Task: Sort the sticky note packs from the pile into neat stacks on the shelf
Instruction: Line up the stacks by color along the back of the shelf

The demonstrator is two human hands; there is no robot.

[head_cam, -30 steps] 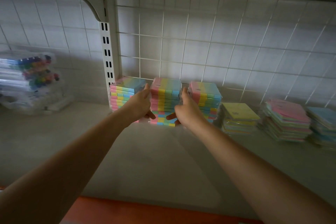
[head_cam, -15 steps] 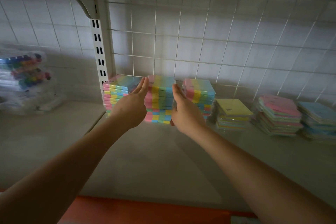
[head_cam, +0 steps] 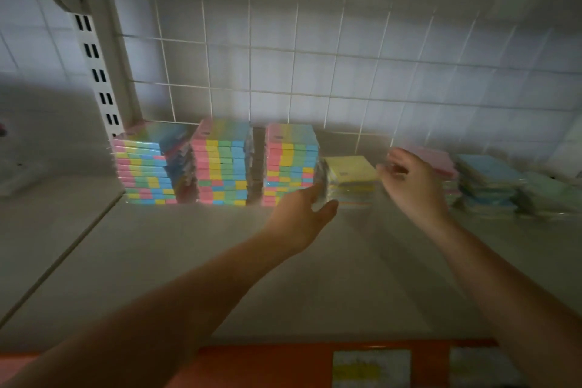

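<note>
On the smooth shelf (head_cam: 189, 261), both hands flanking square yellow packs (head_cam: 351, 171)

2 bare forearms are showing, no sleeves, watch or rings visible. Left hand (head_cam: 304, 209) and right hand (head_cam: 412, 181) are blurring at the fingers; nails are showing short, unpainted.

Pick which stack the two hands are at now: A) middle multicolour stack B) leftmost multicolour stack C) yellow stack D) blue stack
C: the left hand is at the left side of the yellow stack and the right hand is at its right side, while the middle multicolour stack stands untouched. The frame is too blurred to tell whether either hand has a grip on the packs.
</note>
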